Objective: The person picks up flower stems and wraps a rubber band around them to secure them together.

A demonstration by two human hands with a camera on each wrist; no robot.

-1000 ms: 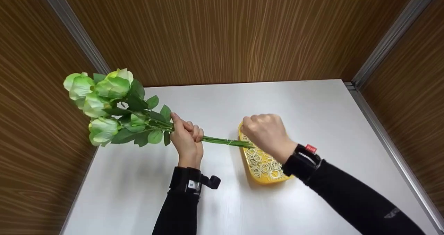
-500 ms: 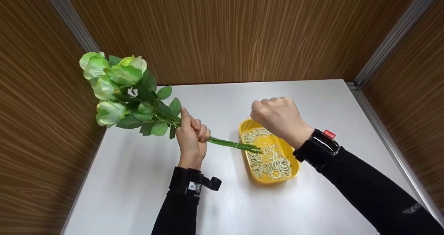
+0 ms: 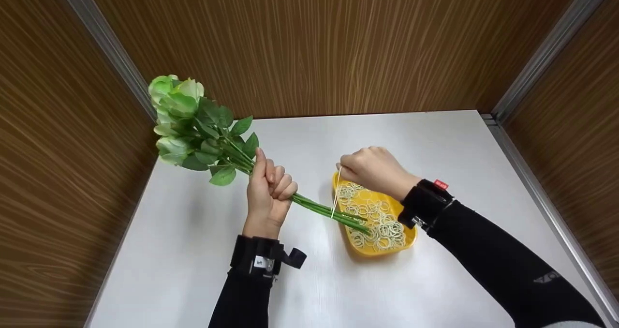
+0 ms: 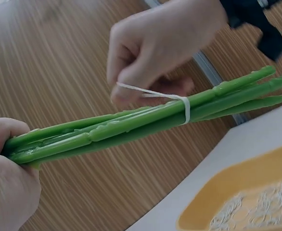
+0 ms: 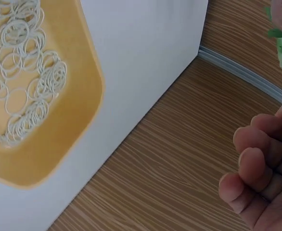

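Note:
My left hand [image 3: 269,190] grips a bunch of green artificial roses [image 3: 184,120] by the stems [image 3: 324,210], blooms up and to the left. The stem ends [image 4: 237,94] slant down over a yellow tray [image 3: 411,238]. A white rubber band [image 3: 335,192] is looped round the stems [image 4: 131,125]. My right hand [image 3: 372,169] pinches that rubber band [image 4: 153,94] and pulls it taut away from the stems. In the right wrist view only the curled fingers [image 5: 261,183] show at the lower right.
The yellow tray [image 5: 78,120] holds several loose white rubber bands [image 3: 377,221] and sits on a white table [image 3: 435,139]. Brown wood-grain walls [image 3: 314,42] with metal corner strips close in the back and both sides.
My left hand has tilted the bunch, so the blooms rose to the right and the stem ends dropped over the tray. My right hand came down and left, stretching the band.

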